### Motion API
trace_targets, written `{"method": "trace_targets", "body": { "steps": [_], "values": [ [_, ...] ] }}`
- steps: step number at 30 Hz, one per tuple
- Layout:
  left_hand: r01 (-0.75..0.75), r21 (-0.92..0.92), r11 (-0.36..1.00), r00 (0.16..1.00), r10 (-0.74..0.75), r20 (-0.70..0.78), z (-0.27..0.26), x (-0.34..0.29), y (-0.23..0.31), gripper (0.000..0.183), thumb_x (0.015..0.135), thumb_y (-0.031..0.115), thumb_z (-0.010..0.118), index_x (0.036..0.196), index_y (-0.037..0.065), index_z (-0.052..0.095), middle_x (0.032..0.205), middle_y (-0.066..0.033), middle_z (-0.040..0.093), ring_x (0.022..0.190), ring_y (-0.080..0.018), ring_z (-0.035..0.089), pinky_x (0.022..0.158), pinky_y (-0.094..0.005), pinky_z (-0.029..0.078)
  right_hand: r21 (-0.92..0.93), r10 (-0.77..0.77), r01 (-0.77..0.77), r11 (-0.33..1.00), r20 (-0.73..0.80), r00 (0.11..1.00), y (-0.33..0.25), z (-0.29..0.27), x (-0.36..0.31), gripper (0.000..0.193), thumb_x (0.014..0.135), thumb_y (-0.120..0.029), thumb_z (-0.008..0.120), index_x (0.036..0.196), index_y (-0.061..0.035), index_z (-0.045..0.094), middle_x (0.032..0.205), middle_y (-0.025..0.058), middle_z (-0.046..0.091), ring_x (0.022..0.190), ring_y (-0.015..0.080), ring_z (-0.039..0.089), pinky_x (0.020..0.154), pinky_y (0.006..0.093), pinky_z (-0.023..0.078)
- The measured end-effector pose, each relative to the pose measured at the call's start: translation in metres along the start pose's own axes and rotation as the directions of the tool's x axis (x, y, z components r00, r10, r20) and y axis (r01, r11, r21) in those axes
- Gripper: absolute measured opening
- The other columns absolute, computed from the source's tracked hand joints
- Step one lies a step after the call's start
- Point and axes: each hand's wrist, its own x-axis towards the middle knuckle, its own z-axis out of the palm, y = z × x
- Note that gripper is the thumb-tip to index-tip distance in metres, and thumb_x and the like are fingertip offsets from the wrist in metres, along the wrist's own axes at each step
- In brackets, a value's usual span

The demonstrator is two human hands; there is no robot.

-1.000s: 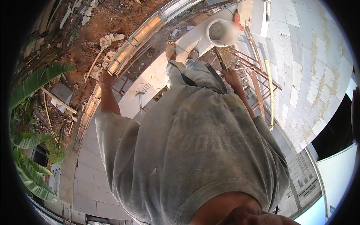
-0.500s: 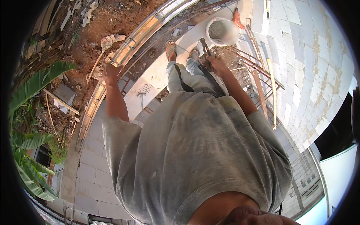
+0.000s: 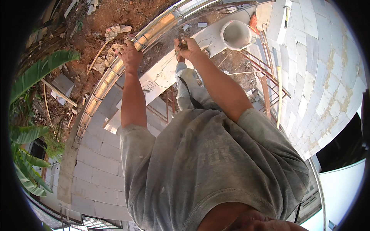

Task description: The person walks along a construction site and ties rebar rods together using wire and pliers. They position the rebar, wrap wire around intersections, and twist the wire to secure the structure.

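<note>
My left hand lies over the long rebar cage, its fingers curled across the bars above the wooden formwork. To its right, my right hand is closed around thin wires that stick out on both sides of it. The fist hides where the wires are gripped, and no pincers can be made out in it. Below that hand is a pale plank with dark marks, on which my feet stand, partly covered by the hand and arm.
A white bucket stands on the plank at the right, beside an orange-red power tool. Rusty metal scaffolding stands by the right block wall. A hammer rests at the upper right. Red soil with rubble lies beyond the formwork.
My left hand has moved farther up along the rebar cage. My right hand has swung left, in front of my feet; the pincers it held are no longer visible.
</note>
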Motion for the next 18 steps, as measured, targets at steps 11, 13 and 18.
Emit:
{"method": "trace_targets", "body": {
  "steps": [11, 13, 18],
  "values": [
    [-0.005, -0.001, 1.000, 0.999, 0.005, 0.043, -0.012, -0.003, 0.002, 0.069, 0.073, 0.020, 0.072, 0.133, 0.006, 0.042, 0.136, -0.0143, 0.047, 0.130, -0.0361, 0.040, 0.111, -0.0510, 0.024, 0.081, -0.175, 0.180, 0.980, -0.065, 0.982, 0.026, 0.019, 0.004, 0.022, 0.095, -0.007, 0.044, 0.099, 0.0147, 0.046, 0.087, 0.0216, 0.055, 0.068, 0.0263, 0.059, 0.055, 0.0296, 0.056],
    [0.000, 0.016, 1.000, 0.998, -0.002, 0.068, -0.008, 0.002, 0.000, 0.084, 0.071, 0.026, 0.076, 0.141, 0.007, 0.034, 0.141, -0.0156, 0.042, 0.133, -0.0350, 0.037, 0.112, -0.0512, 0.024, 0.131, -0.058, 0.057, 0.990, 0.007, 0.998, 0.019, 0.015, 0.016, 0.020, 0.096, -0.008, 0.044, 0.102, 0.0102, 0.045, 0.088, 0.0209, 0.056, 0.068, 0.0268, 0.059, 0.055, 0.0306, 0.056],
    [0.004, 0.003, 1.000, 0.991, -0.004, 0.131, -0.021, -0.002, 0.005, 0.080, 0.072, 0.023, 0.074, 0.140, 0.008, 0.037, 0.140, -0.0146, 0.044, 0.132, -0.0351, 0.038, 0.110, -0.0496, 0.026, 0.017, 0.030, -0.032, 0.999, 0.086, 0.996, 0.012, 0.001, 0.025, 0.013, 0.097, -0.009, 0.042, 0.107, -0.0011, 0.043, 0.090, 0.0188, 0.057, 0.068, 0.0276, 0.060, 0.055, 0.0325, 0.056]
  ]
}}
